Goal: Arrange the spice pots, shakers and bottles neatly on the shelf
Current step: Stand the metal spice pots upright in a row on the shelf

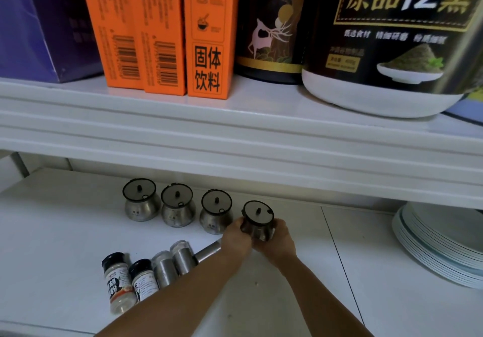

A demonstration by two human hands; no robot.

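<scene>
Three steel spice pots with clear black-rimmed lids stand in a row on the white lower shelf (65, 227): the left pot (141, 200), the middle pot (177, 204) and the right pot (216, 210). A fourth spice pot (258, 217) sits at the row's right end, gripped from both sides by my left hand (236, 240) and my right hand (277, 240). In front, two black-capped spice bottles (117, 281) (143, 279) and two steel shakers (164, 267) (183, 257) stand close together. A steel cylinder (207, 251) lies behind my left wrist, partly hidden.
A stack of white plates (439, 245) sits at the shelf's right. The thick white upper shelf (235, 133) overhangs the pots; it carries orange boxes (162, 31), a purple box (44, 23), a dark deer-print tin (274, 23) and a large black tub (392, 38).
</scene>
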